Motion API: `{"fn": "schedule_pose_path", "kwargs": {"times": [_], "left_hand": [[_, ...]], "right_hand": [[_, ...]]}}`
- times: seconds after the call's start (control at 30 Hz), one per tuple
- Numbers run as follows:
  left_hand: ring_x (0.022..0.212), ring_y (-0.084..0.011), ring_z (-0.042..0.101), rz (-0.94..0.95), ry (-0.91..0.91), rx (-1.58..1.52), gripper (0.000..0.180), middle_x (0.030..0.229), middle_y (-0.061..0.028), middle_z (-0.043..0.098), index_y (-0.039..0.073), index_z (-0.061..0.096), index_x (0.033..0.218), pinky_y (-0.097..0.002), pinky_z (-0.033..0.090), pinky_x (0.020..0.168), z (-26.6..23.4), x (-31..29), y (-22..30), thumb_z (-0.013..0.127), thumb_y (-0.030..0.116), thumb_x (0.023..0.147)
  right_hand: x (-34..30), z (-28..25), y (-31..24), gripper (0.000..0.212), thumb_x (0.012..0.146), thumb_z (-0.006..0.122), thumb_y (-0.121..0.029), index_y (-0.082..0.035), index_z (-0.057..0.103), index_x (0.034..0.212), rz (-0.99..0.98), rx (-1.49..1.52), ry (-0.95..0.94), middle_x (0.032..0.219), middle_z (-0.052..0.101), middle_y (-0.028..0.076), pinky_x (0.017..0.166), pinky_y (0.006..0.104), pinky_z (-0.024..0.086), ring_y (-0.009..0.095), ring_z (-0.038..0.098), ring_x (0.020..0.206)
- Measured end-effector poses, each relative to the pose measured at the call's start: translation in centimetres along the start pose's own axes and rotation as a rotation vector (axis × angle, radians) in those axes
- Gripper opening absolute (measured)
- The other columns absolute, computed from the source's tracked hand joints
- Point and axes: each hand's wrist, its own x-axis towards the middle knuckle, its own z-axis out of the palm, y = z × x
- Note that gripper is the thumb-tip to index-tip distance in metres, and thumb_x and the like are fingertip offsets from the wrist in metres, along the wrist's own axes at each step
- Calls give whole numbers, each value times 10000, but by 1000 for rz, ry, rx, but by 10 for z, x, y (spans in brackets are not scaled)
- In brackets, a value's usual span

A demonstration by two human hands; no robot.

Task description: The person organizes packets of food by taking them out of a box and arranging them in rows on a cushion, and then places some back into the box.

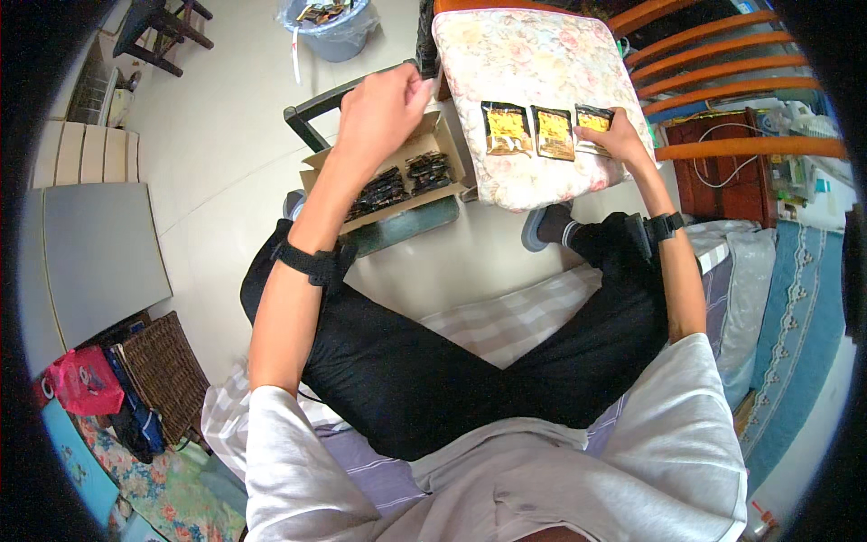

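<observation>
Three black-and-gold sachets lie in a row on a floral cushion (pixel 533 54): a left sachet (pixel 507 129), a middle sachet (pixel 553 134) and a right sachet (pixel 591 117). My right hand (pixel 621 139) grips the right sachet at its right side, thumb across its front. My left hand (pixel 384 107) is raised above an open cardboard box (pixel 442 135), left of the cushion, with its fingers curled closed. Whatever those fingers may hold is hidden. Bundles of black packets (pixel 384 191) fill part of the box, and my left forearm covers some of it.
Beneath the box is a dark stool (pixel 411 226). A lined bin (pixel 334 36) with wrappers stands at the far side, a dark stool (pixel 158 36) to its left. Wooden slats (pixel 722 68) rise right of the cushion. A wicker basket (pixel 163 375) sits at the left.
</observation>
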Motion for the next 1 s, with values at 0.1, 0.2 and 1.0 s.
{"fn": "schedule_pose_path", "kwargs": {"times": [0.1,0.2,1.0], "left_hand": [[624,-260,641,-85,24,9,317,700,-122,667,16,659,905,-375,505,646,-9,-4,-6,603,320,970],[625,-213,647,-115,49,-89,325,687,-111,666,5,657,896,-354,504,639,-10,-5,-18,603,315,973],[846,-268,696,-127,-142,-152,201,916,-160,719,-35,664,1020,-366,538,788,-21,-43,-58,668,145,928]], "right_hand": [[-3,-10,-17,678,777,824,-387,26,464,1177,-103,-153,9,1039,682,278,807,438,552,370,699,949],[-27,-22,-77,571,858,745,-321,6,448,1220,-186,-278,183,1022,676,289,767,481,542,414,681,952],[-46,26,-160,479,874,750,-274,5,570,1220,-627,133,-211,1111,648,181,930,392,510,316,638,1050]]}}
